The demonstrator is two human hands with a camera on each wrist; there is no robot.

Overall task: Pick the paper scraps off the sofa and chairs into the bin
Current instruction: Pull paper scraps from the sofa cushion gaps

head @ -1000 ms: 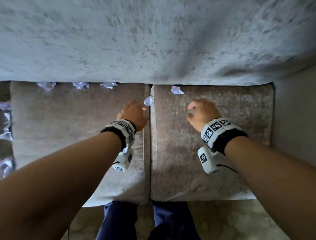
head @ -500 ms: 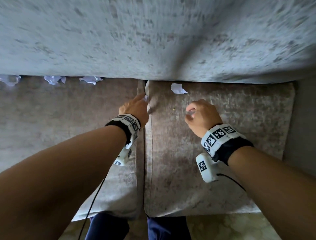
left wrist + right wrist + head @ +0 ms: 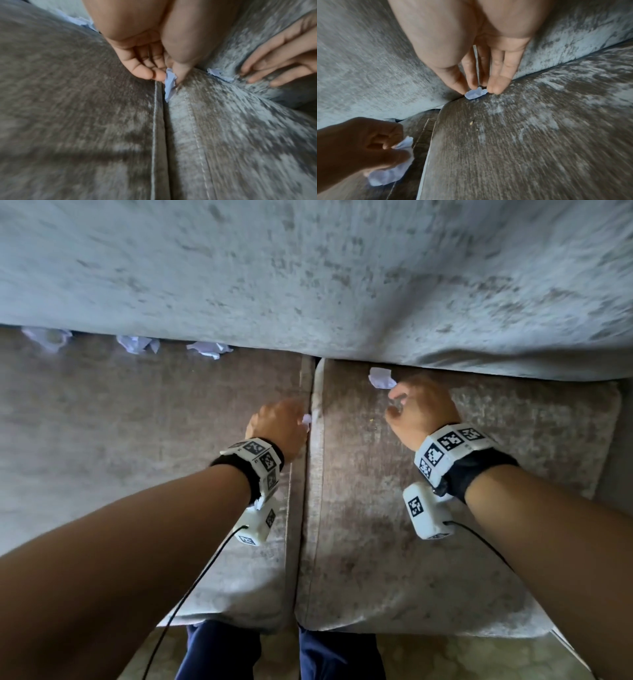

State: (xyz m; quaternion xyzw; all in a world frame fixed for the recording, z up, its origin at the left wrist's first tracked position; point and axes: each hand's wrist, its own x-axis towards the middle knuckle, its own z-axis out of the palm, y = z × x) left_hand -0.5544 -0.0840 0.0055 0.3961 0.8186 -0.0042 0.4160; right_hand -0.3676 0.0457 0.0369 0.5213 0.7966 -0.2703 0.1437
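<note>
With the left hand [image 3: 154,63] pinching a paper scrap [image 3: 169,83] from the cushion gap [image 3: 163,135], the right hand's [image 3: 481,65] straight fingertips [image 3: 496,88] touch another scrap [image 3: 475,94] without clamping it; next, they should probably pinch and lift.

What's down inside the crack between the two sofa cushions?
A paper scrap sticks out of the crack, pinched by the left hand. Deeper down it is dark, so anything further inside stays hidden between the cushions.

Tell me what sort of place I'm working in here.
Probably a living room: a grey velvet sofa with two seat cushions, pale stone-patterned floor below, and paper scraps along the backrest crease.
</note>
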